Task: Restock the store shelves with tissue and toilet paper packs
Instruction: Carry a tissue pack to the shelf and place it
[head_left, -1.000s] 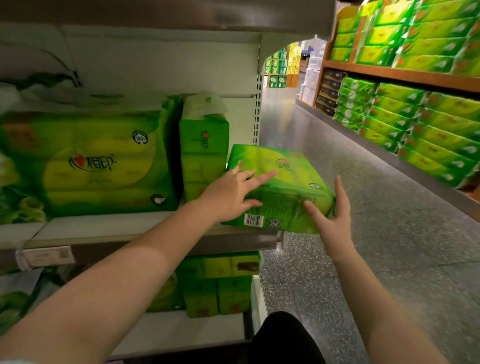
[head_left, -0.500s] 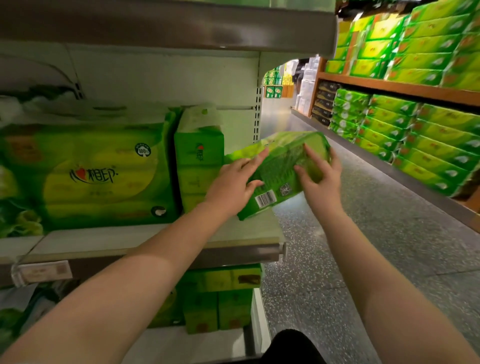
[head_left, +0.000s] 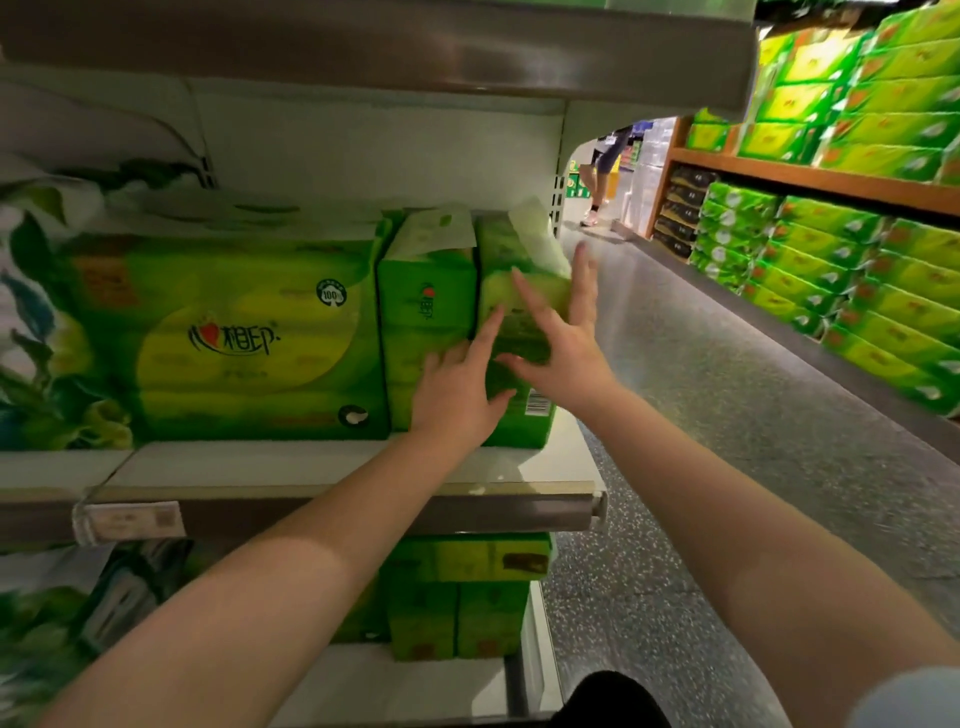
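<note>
A green tissue pack (head_left: 519, 291) stands upright at the right end of the middle shelf (head_left: 311, 467), pressed against another upright green pack (head_left: 427, 312). My left hand (head_left: 460, 395) lies flat with spread fingers on the pack's lower front. My right hand (head_left: 561, 343) presses on its front and right side, fingers straight and pointing up. A large green tissue pack (head_left: 234, 338) with a red heart logo fills the shelf further left.
More green packs (head_left: 467, 597) sit on the lower shelf. A metal shelf (head_left: 415, 52) hangs overhead. Across the speckled aisle floor (head_left: 727, 415), a wooden rack (head_left: 831, 176) holds several green packs. A person's legs (head_left: 602, 171) show far down the aisle.
The pack went from tilted in both hands beyond the shelf end to upright on the shelf beside the other pack. Both hands moved up and left with it and now press flat on it.
</note>
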